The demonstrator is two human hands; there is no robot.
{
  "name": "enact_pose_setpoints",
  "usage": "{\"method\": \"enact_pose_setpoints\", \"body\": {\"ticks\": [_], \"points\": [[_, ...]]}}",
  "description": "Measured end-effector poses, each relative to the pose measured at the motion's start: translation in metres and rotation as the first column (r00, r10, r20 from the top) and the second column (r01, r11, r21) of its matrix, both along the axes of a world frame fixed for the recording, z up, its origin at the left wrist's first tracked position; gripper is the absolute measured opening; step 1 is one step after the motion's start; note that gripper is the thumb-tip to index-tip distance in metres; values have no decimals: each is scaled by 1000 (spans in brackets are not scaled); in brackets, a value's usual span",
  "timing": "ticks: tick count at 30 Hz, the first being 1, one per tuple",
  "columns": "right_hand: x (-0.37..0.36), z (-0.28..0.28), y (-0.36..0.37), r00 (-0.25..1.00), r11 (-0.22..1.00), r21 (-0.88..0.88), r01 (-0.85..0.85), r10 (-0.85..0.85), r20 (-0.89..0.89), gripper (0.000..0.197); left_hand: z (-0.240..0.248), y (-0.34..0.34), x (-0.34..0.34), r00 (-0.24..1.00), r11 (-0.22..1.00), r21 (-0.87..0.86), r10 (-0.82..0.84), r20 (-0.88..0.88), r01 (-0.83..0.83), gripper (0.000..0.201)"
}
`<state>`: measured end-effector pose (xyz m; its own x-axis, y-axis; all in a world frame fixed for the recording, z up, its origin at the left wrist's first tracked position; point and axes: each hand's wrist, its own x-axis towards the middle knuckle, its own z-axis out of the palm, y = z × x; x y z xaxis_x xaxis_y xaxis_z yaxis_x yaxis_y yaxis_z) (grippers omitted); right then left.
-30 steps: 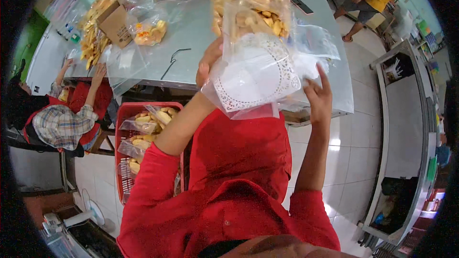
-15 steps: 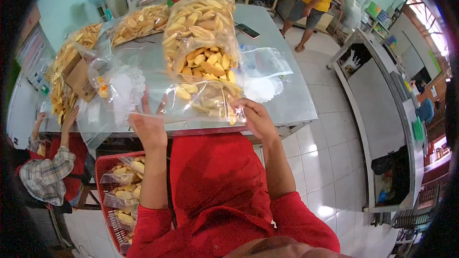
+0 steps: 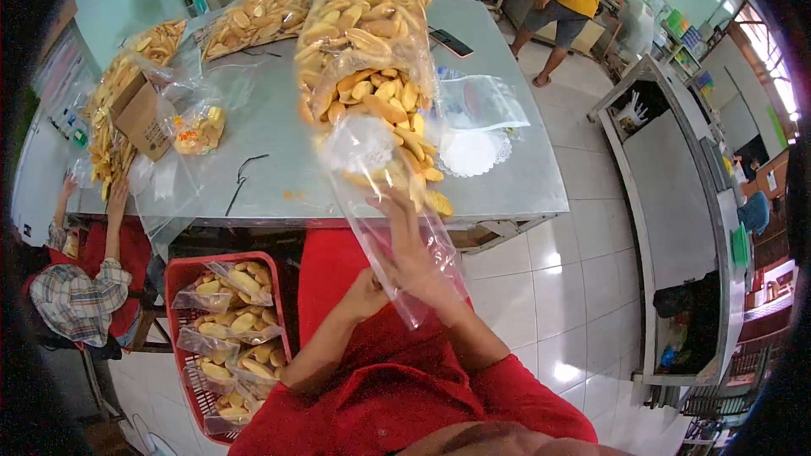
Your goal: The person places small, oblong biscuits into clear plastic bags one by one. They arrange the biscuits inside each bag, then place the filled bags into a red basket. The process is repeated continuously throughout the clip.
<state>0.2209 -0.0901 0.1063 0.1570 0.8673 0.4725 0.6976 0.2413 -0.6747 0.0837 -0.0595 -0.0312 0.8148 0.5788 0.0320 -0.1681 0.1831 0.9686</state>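
A clear plastic bag (image 3: 365, 218) hangs off the table's near edge, slanting toward my body, with a white paper doily (image 3: 359, 142) at its far end. My left hand (image 3: 365, 294) is closed on the bag's side edge. My right hand (image 3: 414, 266) shows through the film with its fingers stretched out; I cannot tell whether it is inside the bag or under it. Beyond my hands lies a large clear sack (image 3: 363, 29) full of golden, elongated bread pieces. Some loose bread pieces (image 3: 414, 148) spill from its mouth, partly behind the bag's far end.
On the metal table (image 3: 270, 122) are more bread sacks (image 3: 258, 21), a cardboard box (image 3: 139, 118), a phone (image 3: 451, 42), flat bags and doilies (image 3: 473, 152). A red crate (image 3: 277, 287) of filled bags stands at my left. A co-worker (image 3: 80, 300) sits beyond it; another person (image 3: 562, 8) stands far right.
Both hands have drawn back toward my body and come together. The clear bag with its doily has swung from lying crosswise to pointing at me, uncovering the spilled bread and the crate.
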Motion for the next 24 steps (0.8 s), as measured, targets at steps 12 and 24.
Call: {"method": "enact_pose_setpoints", "body": {"ticks": [12, 24], "points": [[-12, 22, -16, 902, 981, -10, -192, 180, 392, 56, 73, 73, -15, 911, 835, -536, 307, 274, -121, 66], [-16, -64, 46, 972, 994, 109, -11, -15, 236, 32, -15, 78, 38, 669, 764, -593, 303, 679, 255, 70]]}}
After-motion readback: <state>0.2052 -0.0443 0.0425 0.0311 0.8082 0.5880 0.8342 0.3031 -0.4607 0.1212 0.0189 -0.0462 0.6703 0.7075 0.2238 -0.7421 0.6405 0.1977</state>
